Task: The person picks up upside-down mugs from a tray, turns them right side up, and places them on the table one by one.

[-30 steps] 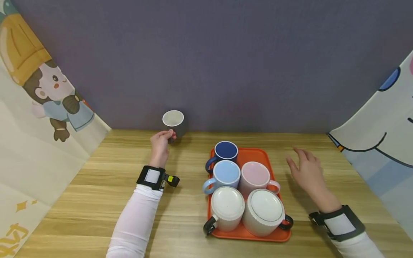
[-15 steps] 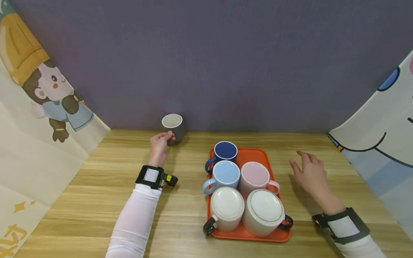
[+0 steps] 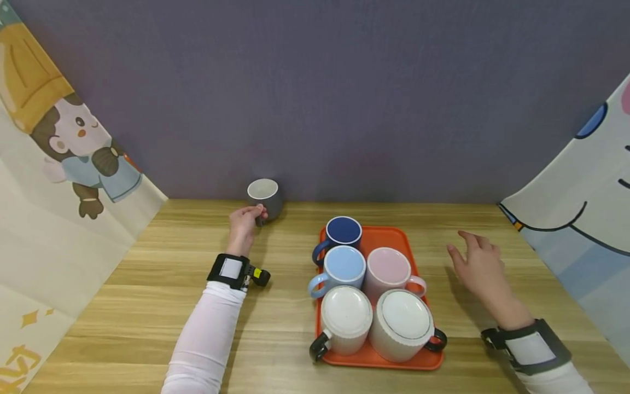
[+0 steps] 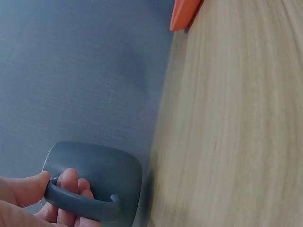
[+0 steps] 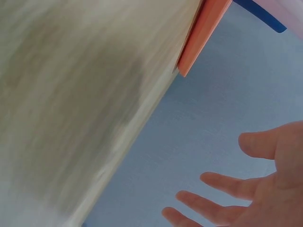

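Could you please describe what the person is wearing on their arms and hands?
Both the left hand and right hand are bare, without gloves. The left sleeve and right sleeve are whitish. Each wrist has a black band, left and right, with a pale rectangular patch on top. A small black device with a yellow mark juts from the left band.

Mug (image 3: 272, 203) perhaps on table (image 3: 283, 323), tray (image 3: 386, 238) right.

Screened-in work spot, room type unclear: wood-grain table (image 3: 157, 273), grey backdrop (image 3: 325, 98), cartoon-printed left cloth (image 3: 44, 219) and right cloth (image 3: 581, 186).
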The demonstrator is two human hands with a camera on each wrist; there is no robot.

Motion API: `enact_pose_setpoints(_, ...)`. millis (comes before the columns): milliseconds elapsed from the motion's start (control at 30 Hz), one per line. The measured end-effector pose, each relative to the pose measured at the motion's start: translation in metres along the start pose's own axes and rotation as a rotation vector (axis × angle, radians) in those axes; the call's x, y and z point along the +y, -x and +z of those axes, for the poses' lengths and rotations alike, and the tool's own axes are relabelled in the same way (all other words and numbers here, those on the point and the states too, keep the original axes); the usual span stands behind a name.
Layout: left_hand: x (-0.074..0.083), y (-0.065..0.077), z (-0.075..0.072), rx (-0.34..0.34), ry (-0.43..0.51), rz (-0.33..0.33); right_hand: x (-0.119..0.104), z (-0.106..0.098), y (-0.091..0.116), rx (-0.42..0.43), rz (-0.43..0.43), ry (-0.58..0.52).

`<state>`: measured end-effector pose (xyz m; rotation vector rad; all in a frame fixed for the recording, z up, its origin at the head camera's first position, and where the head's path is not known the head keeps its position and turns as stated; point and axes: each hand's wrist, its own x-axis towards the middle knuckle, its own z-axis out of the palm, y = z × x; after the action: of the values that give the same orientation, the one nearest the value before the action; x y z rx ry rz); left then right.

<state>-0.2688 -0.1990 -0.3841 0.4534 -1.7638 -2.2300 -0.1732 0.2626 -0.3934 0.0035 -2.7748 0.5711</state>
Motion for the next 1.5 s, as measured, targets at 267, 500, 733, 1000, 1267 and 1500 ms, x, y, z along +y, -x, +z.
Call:
enact_pose_setpoints(267,-0.0025,-0.0011,-0.0012,-0.005,0.0,-0.023,0.003,-0.0031,0.0025,-0.011,0.003,0.004)
enact_pose_setpoints(500,-0.0038,0.0004,-0.0019,-0.001,-0.004,-0.033,0.0032,-0.0047,0.0033,-0.025,0.009,0.001)
enact_pose_setpoints(733,-0.0055,-0.0016,-0.0032,0.002,-0.036,-0.034,0.0048,-0.0019,0.0019,-0.02,0.007,-0.006)
enact_pose_setpoints(1000,-0.0075,-0.0044,-0.0046,-0.017,-0.112,-0.024,0.0068,0.0029,0.0009,-0.021,-0.002,-0.004)
enact_pose_setpoints(1267,-0.009,-0.0073,-0.0067,-0.051,-0.239,-0.008,0.0062,0.0041,-0.0003,-0.043,0.019,0.004)
enact_pose_setpoints(1500,-0.002,-0.0009,-0.0065,0.107,-0.741,0.307,0.0041,0.0023,-0.0025,-0.035,0.021,-0.004)
